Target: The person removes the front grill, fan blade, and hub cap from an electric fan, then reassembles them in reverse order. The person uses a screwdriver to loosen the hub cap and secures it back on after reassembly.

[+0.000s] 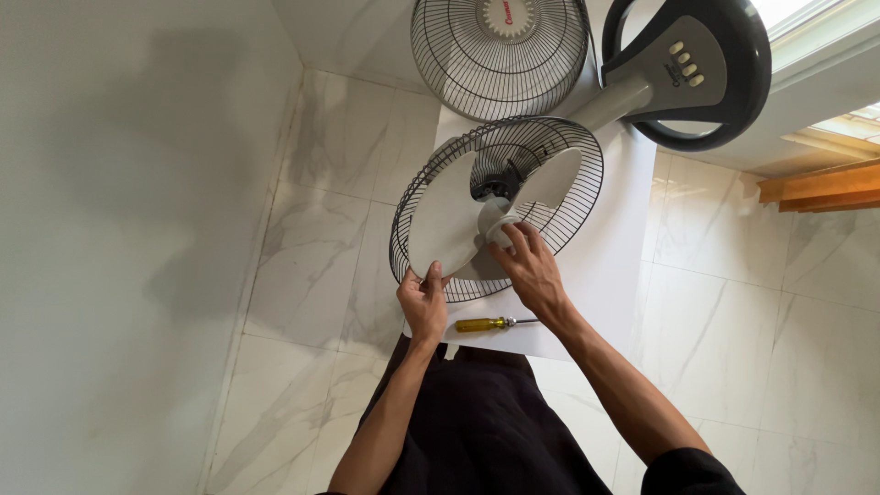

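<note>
Marble-tiled floor, white table (605, 266). Left hand (423, 305) pinches the rim of a thin white plastic fan blade (446, 223) inside the black wire rear guard (587, 188); right hand (530, 268) closes on the white hub cap (496, 223). Blade likely light, flexible; best held at the hub. Yellow-handled screwdriver (484, 324) just beside the hands.

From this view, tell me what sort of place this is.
Likely a room at home: marble-look floor tiles, a plain wall, and a fan taken apart on a white sheet with a screwdriver.

l hand (423, 307) grips fan blade (446, 226), r hand (532, 270) on hub cap (500, 223).
</note>
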